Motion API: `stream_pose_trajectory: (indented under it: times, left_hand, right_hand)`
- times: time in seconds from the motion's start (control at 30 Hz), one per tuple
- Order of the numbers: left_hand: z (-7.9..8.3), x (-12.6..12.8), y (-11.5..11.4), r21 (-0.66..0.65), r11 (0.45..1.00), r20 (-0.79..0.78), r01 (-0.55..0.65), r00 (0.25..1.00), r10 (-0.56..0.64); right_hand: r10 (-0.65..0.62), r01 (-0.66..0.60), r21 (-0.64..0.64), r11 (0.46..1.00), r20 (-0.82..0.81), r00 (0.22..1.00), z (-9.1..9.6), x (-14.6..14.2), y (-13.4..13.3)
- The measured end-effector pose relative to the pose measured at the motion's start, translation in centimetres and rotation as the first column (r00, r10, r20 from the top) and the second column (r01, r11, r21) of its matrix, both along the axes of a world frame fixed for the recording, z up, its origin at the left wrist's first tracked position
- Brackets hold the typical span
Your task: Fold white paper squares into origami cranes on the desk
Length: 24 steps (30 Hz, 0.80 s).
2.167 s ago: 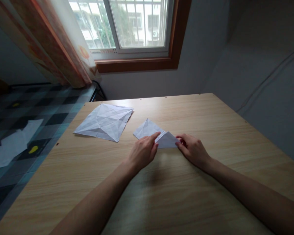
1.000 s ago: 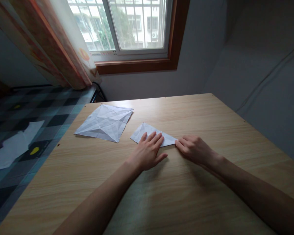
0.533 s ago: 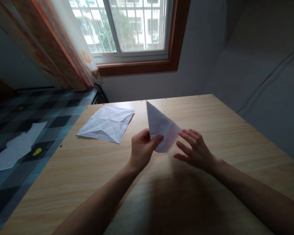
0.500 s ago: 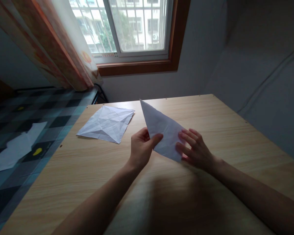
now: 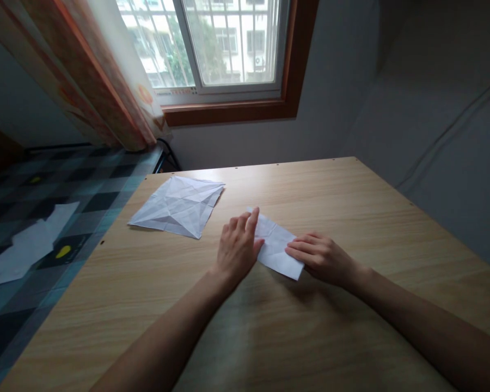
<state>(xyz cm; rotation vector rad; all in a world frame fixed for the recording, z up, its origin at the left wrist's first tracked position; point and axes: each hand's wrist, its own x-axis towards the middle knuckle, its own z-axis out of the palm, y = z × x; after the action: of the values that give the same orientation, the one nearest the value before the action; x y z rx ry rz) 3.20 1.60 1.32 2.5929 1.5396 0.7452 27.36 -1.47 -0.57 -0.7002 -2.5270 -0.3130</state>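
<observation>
From where I sit at the feed, the folded paper (image 5: 278,250) lies on the table between my two hands, its long axis slanting from far left to near right. The left hand (image 5: 237,245) covers most of its far left end, with only a small tip of white showing past the fingers, and the right hand (image 5: 322,258) is at its right edge. Neither hand is nearer than the other, since both appear to touch it. The near right corner sticks out bare below the right fingertips, and I can make out creases across the middle.

My left hand is spread loosely, fingers stretched away from me and thumb apart, its tip by the paper's left part. My right hand has its fingers together and laid over the edge; the thumb is hidden, so I can't tell whether it pinches the paper or merely presses it.

Farther out, a creased sheet (image 5: 179,206) lies on the table (image 5: 351,201) beyond the left hand, well apart from the folded paper. Past the table's left side, white scraps (image 5: 35,242) rest on a checked cloth (image 5: 100,204).
</observation>
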Motion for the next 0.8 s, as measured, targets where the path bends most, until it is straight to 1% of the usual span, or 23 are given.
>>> stream_pose_trajectory:
  times: [0.03,0.07,0.13,0.17,0.23,0.3,0.4,0.5,0.57,0.63,0.7,0.8]
  left_hand:
    - [-0.2,-0.1,0.1,0.045,0.995,-0.057,0.091,0.994,-0.088]
    - [-0.4,-0.2,0.1,0.052,0.979,-0.1,0.196,0.977,-0.19]
    - [-0.8,-0.4,0.4,-0.001,0.923,-0.129,0.386,0.915,-0.383]
    - [-1.0,-0.4,0.5,-0.036,0.894,-0.111,0.447,0.887,-0.448]
    - [-1.2,-0.5,0.6,-0.089,0.86,-0.046,0.502,0.861,-0.507]
    - [-1.0,-0.6,0.4,-0.111,0.854,-0.029,0.508,0.857,-0.514]
    - [-0.2,-0.6,0.0,-0.152,0.849,-0.083,0.506,0.849,-0.521]
    - [0.6,-0.7,-0.3,-0.192,0.835,-0.075,0.515,0.841,-0.536]
    - [0.6,-0.7,-0.3,-0.189,0.834,-0.071,0.519,0.839,-0.539]
    - [0.3,-0.6,-0.2,-0.162,0.848,-0.071,0.505,0.851,-0.52]
    - [-0.2,-0.3,-0.2,-0.13,0.873,-0.063,0.471,0.874,-0.481]
    - [-0.5,0.1,-0.4,-0.1,0.912,-0.083,0.398,0.91,-0.407]
  right_hand:
    - [-0.009,0.009,-0.018,1.0,-0.004,1.0,0.0,0.1,0.0]
    - [-0.019,0.019,-0.034,0.999,-0.006,1.0,-0.1,0.2,-0.1]
    - [-0.041,0.041,-0.067,0.997,0.002,0.999,0.0,0.4,-0.3]
    - [-0.055,0.056,-0.085,0.995,0.01,0.998,0.0,0.5,-0.4]
    - [-0.089,0.093,-0.124,0.988,0.033,0.995,0.1,0.6,-0.6]
    - [-0.117,0.123,-0.163,0.979,0.05,0.992,0.1,0.7,-0.8]
    - [-0.141,0.144,-0.208,0.967,0.03,0.99,-0.1,0.6,-0.8]
    - [-0.17,0.15,-0.265,0.953,-0.055,0.984,-0.2,0.6,-0.7]
    - [-0.198,0.147,-0.321,0.935,-0.131,0.971,-0.3,0.6,-0.5]
    - [-0.246,0.157,-0.388,0.908,-0.191,0.95,-0.3,0.5,-0.3]
    - [-0.322,0.192,-0.443,0.876,-0.238,0.917,-0.3,0.2,-0.1]
    - [-0.425,0.273,-0.455,0.848,-0.275,0.862,-0.5,-0.2,0.3]
